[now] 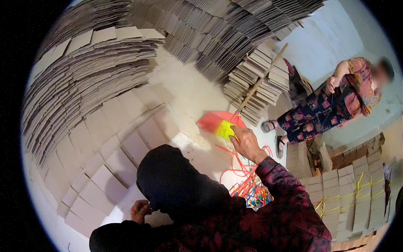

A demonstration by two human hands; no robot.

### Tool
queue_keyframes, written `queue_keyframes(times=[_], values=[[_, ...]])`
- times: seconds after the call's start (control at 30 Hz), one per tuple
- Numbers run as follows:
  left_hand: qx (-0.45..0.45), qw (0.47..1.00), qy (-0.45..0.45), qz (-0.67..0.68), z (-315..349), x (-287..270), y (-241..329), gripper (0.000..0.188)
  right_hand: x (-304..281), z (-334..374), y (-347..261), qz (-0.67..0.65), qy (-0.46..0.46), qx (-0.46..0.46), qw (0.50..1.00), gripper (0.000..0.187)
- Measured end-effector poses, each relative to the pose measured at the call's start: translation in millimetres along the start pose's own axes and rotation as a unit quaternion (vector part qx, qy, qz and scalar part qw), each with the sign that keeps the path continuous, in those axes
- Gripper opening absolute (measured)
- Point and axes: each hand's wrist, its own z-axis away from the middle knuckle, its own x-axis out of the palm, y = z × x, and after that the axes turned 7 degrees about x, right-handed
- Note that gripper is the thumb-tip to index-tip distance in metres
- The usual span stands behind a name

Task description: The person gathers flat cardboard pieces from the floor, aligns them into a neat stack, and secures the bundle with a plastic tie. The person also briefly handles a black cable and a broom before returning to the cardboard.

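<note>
My right hand [248,145] is closed on a brush with bright yellow bristles [225,130], reaching forward over the floor. The bristles are right against a red dustpan [208,120], whose left part is blurred. A long wooden handle [262,82] rises from the dustpan, leaning toward the back right. Below my right forearm lies a tangle of red, blue, yellow and white plastic cords [252,189]. My left hand [140,210] stays low beside my dark-clothed knee [163,180], its fingers curled together. What they hold, if anything, is hidden.
Tall stacks of flat cardboard [92,63] line the left and back. A lower cardboard stack [252,84] stands behind the dustpan. Flat cardboard pieces [105,180] lie at left. Another person [327,101] stands at right, near cardboard bundles tied with yellow cord [354,197].
</note>
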Motion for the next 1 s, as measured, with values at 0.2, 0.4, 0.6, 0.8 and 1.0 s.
queue_keyframes(times=[0.2, 0.4, 0.6, 0.8, 1.0], values=[[-0.026, 0.999, 0.031, 0.002, 21, -62, -51, 0.024, -73, -68, 5, -0.018, 0.128, 0.139, 0.982, 0.042], [-0.015, 1.000, -0.003, -0.002, 7, 19, 30, 0.027, -305, -124, 56, -0.129, 0.411, 0.111, 0.896, 0.028], [0.023, 0.991, 0.122, -0.051, 4, -20, 8, 0.022, -53, -197, -143, -0.324, -0.011, -0.032, 0.945, 0.039], [-0.141, 0.972, 0.147, 0.118, -20, -21, 33, 0.037, 111, -263, -282, -0.233, -0.192, -0.344, 0.889, 0.038], [-0.187, 0.946, 0.191, 0.185, -15, -16, 55, 0.049, 225, -337, -354, -0.158, -0.276, -0.337, 0.886, 0.045]])
